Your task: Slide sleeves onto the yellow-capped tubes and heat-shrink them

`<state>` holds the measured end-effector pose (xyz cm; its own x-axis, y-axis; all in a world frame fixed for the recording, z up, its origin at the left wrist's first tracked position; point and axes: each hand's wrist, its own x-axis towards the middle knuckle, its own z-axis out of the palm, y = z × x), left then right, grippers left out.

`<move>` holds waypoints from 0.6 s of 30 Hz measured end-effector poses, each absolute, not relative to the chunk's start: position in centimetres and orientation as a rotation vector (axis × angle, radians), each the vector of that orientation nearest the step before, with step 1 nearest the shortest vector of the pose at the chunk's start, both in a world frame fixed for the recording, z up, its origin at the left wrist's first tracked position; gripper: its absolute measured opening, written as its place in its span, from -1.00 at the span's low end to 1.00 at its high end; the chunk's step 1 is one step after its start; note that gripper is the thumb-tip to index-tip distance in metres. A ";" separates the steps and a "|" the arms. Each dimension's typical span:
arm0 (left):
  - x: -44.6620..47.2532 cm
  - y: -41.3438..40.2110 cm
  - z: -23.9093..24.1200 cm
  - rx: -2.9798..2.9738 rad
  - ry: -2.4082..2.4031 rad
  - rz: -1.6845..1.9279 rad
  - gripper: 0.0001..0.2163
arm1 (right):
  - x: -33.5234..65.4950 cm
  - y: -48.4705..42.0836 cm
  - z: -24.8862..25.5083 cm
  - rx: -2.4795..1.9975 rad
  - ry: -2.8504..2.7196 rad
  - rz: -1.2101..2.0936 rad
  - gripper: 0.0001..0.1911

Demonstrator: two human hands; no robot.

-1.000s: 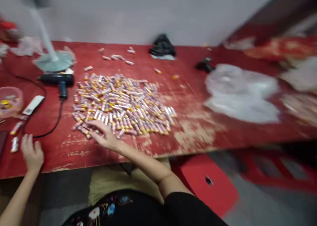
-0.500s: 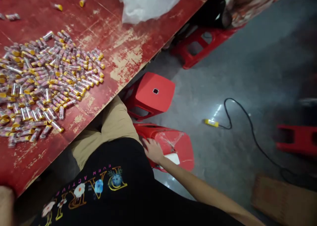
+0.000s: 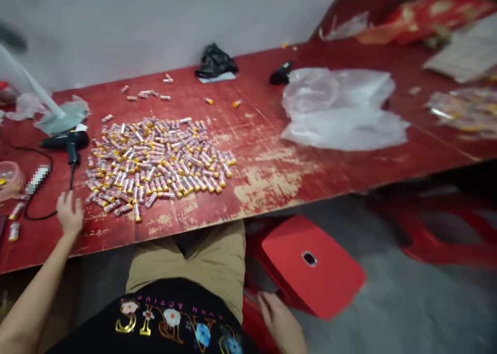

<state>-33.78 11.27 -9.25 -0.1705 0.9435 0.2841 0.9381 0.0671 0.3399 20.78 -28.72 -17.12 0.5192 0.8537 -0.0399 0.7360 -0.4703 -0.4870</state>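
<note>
So there's a big messy pile of tubes (image 3: pixel 159 160), clear with yellow ends and pinkish middles, sitting on the red table (image 3: pixel 252 117) right ahead of the person's lap. Left hand (image 3: pixel 70 212) is just left of the pile's near corner, palm down by the table edge, fingers loosely spread with the thumb off to the side. It's lying over the black cord (image 3: pixel 37 218) of the dryer (image 3: pixel 69 141), and I can't see anything pinched in it. Right hand (image 3: pixel 280 316) is off the table, below and to the right of the pile, next to a low red seat (image 3: pixel 254 327); fingers look stretched out, but they're partly blurred, so I can't tell if it's gripping or even touching that. The dryer itself lies just left of the pile, with a lamp (image 3: pixel 44 90) behind it, and further left there's a pink bowl (image 3: pixel 19 180) cut off by the frame. A few loose tubes (image 3: pixel 165 98) are scattered behind the pile, and past those, toward the wall, a crumpled black bag (image 3: pixel 216 61). Well to the right of the pile is a white plastic bag (image 3: pixel 345 118), beside a black gadget (image 3: pixel 281 73). A red stool (image 3: pixel 328 271) stands on the floor, right and below the pile.
</note>
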 end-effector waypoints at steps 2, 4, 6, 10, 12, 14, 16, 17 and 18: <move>-30.9 12.0 -10.4 1.897 2.293 0.642 -0.31 | 24.0 -22.7 -17.0 -2.157 -1.357 0.433 -0.46; -28.3 12.3 -11.6 1.723 2.340 0.507 -0.36 | 25.8 -15.6 -16.6 -2.042 -1.379 0.354 -0.45; -26.2 12.2 -12.5 1.665 2.373 0.502 -0.37 | 26.0 -8.7 -16.4 -1.998 -1.431 0.244 -0.35; -23.5 11.5 -13.8 1.718 2.271 0.734 -0.41 | 23.1 1.1 -17.6 -2.119 -1.497 0.202 -0.17; -22.8 11.4 -14.5 1.736 2.220 0.766 -0.37 | 21.4 3.6 -18.6 -2.204 -1.468 0.216 -0.18; -22.6 11.5 -15.2 1.744 2.186 0.775 -0.32 | 20.5 5.0 -19.4 -2.277 -1.410 0.201 -0.20; -22.8 11.6 -15.7 1.745 2.143 0.780 -0.31 | 20.3 5.5 -19.8 -2.299 -1.367 0.199 -0.20; -23.1 11.5 -15.8 1.741 2.122 0.782 -0.31 | 20.5 5.4 -19.9 -2.276 -1.361 0.213 -0.18; -23.4 11.2 -15.8 1.736 2.104 0.785 -0.32 | 20.8 5.0 -19.9 -2.231 -1.359 0.227 -0.16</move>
<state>-23.43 11.24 -15.82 -0.2234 0.9686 0.1090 0.8032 0.1196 0.5835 20.77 4.98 -19.94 0.4841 0.8668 0.1195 0.7810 -0.3664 -0.5058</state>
